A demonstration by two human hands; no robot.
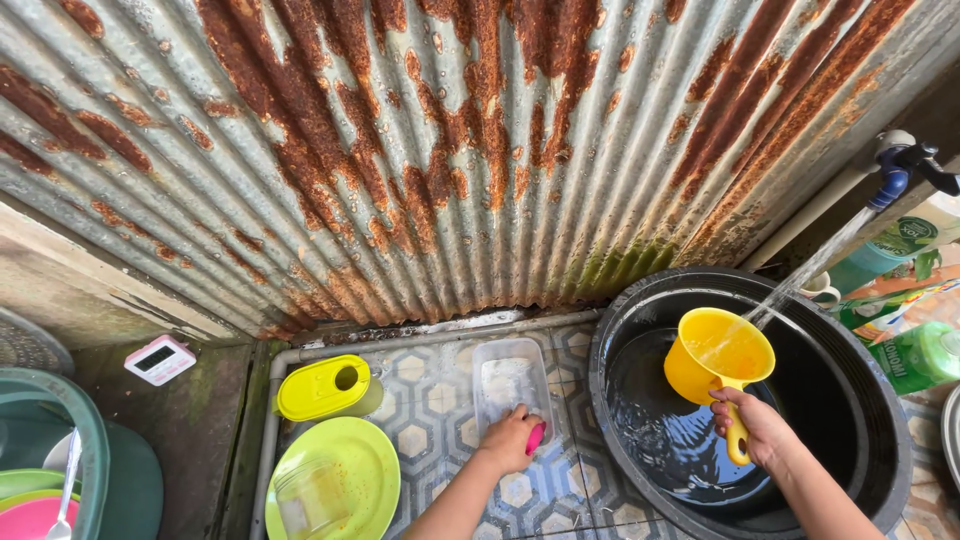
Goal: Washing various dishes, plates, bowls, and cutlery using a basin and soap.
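Two hands work low in frame: right hand [757, 425] grips a yellow dipper [718, 352] under tap water [810, 268]; left hand [510, 438] pinches a pink sponge [536, 437] against a clear container [510, 380].

Rusty corrugated metal sheet wall [450, 150] fills the top of my view, green stain at its lower right. Below it, patterned hexagon-tile floor [420, 440], wet. Grey concrete ledge [90, 280] at left, white plastic pipe [430, 338] along the wall base. Bright daylight, no windows seen.
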